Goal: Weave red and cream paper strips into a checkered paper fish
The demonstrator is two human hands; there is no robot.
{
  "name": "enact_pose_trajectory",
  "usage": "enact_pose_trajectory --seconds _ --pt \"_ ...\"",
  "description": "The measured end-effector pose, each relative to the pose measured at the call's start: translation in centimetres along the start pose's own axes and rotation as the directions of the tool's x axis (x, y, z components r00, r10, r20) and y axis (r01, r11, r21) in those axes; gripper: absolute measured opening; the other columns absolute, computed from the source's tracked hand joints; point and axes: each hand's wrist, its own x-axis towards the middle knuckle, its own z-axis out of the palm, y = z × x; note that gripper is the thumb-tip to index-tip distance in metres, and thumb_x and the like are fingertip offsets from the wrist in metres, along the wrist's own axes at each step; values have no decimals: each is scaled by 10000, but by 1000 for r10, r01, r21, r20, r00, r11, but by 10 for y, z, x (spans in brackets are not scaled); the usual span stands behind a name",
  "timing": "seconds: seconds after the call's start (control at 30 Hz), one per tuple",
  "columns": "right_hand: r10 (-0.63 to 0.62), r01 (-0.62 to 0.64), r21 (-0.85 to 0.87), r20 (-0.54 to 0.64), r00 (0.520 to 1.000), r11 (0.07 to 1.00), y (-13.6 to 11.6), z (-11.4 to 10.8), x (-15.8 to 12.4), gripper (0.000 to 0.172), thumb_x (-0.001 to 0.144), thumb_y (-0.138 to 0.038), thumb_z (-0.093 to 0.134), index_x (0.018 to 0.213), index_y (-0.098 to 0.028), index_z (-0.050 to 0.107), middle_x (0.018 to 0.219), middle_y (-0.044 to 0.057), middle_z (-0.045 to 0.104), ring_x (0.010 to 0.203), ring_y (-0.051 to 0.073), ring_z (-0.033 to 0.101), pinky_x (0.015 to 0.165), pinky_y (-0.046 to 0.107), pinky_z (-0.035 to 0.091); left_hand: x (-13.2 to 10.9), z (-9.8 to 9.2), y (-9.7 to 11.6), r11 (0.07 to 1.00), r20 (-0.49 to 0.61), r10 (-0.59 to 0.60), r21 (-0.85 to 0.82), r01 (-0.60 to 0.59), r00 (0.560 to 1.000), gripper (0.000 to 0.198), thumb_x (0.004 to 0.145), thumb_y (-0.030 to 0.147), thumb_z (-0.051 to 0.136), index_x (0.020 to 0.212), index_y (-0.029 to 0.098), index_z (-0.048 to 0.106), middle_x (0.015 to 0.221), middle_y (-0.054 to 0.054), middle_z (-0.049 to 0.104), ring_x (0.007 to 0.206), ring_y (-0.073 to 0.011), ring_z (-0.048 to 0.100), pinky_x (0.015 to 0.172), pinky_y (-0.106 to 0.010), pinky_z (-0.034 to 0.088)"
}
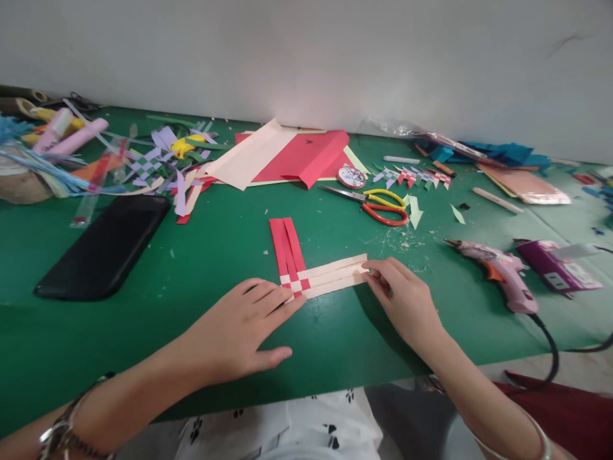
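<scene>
A small paper weave (295, 285) of red and cream strips lies on the green table, checkered at its corner. Its red strips (287, 246) stretch away toward the wall, and its cream strips (335, 276) run to the right. Fingertips of my left hand (249, 322) rest on the near edge of the checkered corner, the fingers stretched and the thumb apart. At the far right end of the cream strips, my right hand (402, 297) pinches a strip between thumb and fingers.
Scissors (371, 204) lie beyond the weave, near folded red paper (301, 156). A black phone (103, 249) is at left, beside a heap of paper scraps (153, 160). To the right are a pink glue gun (500, 268) and a purple box (558, 265).
</scene>
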Motion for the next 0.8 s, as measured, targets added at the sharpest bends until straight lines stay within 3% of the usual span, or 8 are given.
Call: enact_pose_trajectory --seconds 0.27,0.8 --pt "-57 53 -60 -61 996 997 3 6 -2 174 852 -198 392 825 -158 559 667 25 577 566 118 532 495 204 408 1 -2 1 1000 18 -17 -18 17 1000 477 829 395 417 1235 146 428 1052 -73 588 907 -209 505 812 -346 361" --pt "-85 81 -112 -30 996 990 3 8 -4 197 861 -195 375 838 -144 563 679 41 573 596 133 531 531 219 403 -1 2 1 1000 -28 0 -27 0 1000 473 837 391 409 1230 129 427 1033 -81 581 909 -210 498 824 -352 345"
